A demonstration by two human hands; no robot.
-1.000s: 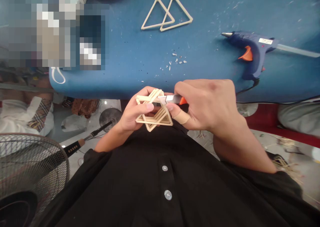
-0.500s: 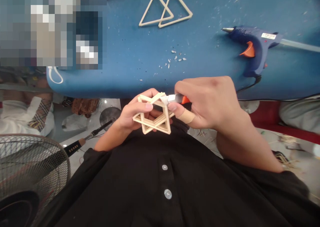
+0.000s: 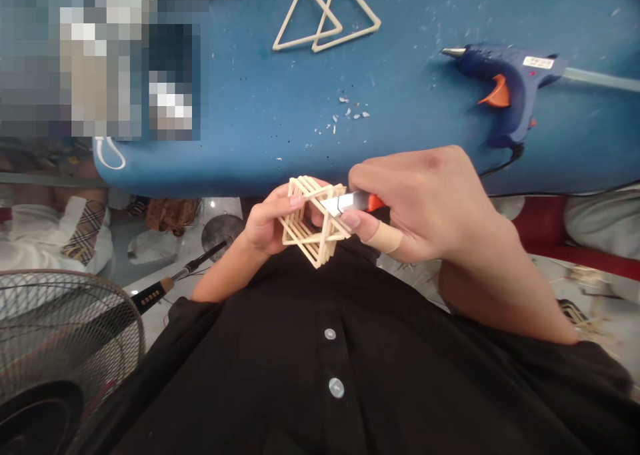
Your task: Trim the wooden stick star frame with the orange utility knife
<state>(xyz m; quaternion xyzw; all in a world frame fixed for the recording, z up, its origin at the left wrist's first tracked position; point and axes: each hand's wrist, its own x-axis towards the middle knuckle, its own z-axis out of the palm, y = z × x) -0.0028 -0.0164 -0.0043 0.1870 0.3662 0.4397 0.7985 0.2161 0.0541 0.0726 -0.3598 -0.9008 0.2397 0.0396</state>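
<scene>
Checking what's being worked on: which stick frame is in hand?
The stacked frame in the left hand, the right hand's knife at it; the two flat triangles lie untouched on the table.

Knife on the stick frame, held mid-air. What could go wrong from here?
The knife points its blade toward the left hand, whose fingertip sits close by on the stick frame; a slip may cut it.
The frame is held in the air, off the blue table; pressure from the right hand might snap a thin stick.

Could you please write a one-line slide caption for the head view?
Left hand grips a stick star frame; right hand holds a craft knife against it.
</scene>
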